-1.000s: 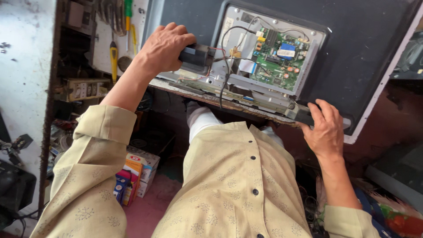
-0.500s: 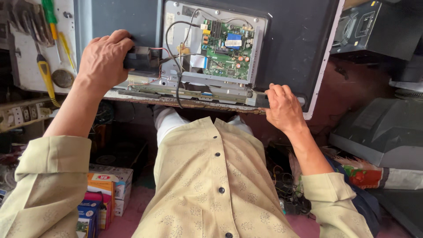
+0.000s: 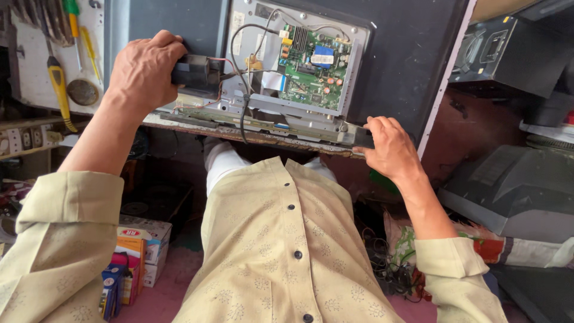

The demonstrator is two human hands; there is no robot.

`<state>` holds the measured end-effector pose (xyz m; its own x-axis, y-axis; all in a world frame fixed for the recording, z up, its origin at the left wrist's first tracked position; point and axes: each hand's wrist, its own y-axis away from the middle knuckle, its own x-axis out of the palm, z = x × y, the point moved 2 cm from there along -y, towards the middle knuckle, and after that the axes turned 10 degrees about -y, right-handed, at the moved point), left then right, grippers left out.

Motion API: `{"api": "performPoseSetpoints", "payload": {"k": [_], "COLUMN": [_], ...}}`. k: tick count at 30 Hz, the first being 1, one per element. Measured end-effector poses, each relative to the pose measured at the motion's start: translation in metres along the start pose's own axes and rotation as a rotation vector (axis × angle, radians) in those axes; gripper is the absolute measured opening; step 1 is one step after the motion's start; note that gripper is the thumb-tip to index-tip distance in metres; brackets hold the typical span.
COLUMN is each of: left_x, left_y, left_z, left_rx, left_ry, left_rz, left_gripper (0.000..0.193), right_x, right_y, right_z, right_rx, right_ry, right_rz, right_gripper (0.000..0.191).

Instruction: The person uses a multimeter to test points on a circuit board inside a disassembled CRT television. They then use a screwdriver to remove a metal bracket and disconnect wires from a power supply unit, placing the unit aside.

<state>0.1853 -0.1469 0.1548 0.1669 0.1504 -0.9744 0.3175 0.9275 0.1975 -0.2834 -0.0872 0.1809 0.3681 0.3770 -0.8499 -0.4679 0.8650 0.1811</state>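
Head | left hand (image 3: 145, 75) grips black speaker (image 3: 197, 73) | right hand (image 3: 391, 146) holds panel edge (image 3: 335, 134)

Circuit board (image 3: 311, 69) on panel (image 3: 406, 54), right of speaker (image 3: 194, 73); tools (image 3: 60, 84) far left; boxes (image 3: 134, 257) below, on floor.

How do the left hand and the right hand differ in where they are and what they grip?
The left hand is raised higher, wrapped over a black boxy part with wires on the panel's back; the right hand sits lower, its fingers curled on the panel's bottom edge. The left hand lies left of the green circuit board, the right hand below and to its right. Both show their backs and grip firmly.
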Motion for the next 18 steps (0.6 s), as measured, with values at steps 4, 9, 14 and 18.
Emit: {"api": "performPoseSetpoints", "payload": {"k": [4,9,14,18], "left_x": [0.000,-0.002,-0.005,-0.007], "left_y": [-0.002,-0.001,-0.002,-0.001], "left_z": [-0.001,0.000,0.001,0.002], "left_rx": [-0.022,-0.013,-0.020,-0.017], "left_ry": [0.007,0.022,0.070,0.080], "left_rz": [-0.008,-0.001,-0.032,-0.006], "left_gripper": [0.068,0.067,0.063,0.063], "right_x": [0.000,-0.004,0.003,0.019], "right_y": [0.000,0.008,0.023,0.029], "right_z": [0.003,0.007,0.004,0.000], "right_rx": [0.051,-0.011,0.026,0.007], "right_ry": [0.013,0.051,0.152,0.179], "right_rz": [0.004,-0.085,-0.137,-0.186], "right_gripper": [0.065,0.054,0.063,0.062]}}
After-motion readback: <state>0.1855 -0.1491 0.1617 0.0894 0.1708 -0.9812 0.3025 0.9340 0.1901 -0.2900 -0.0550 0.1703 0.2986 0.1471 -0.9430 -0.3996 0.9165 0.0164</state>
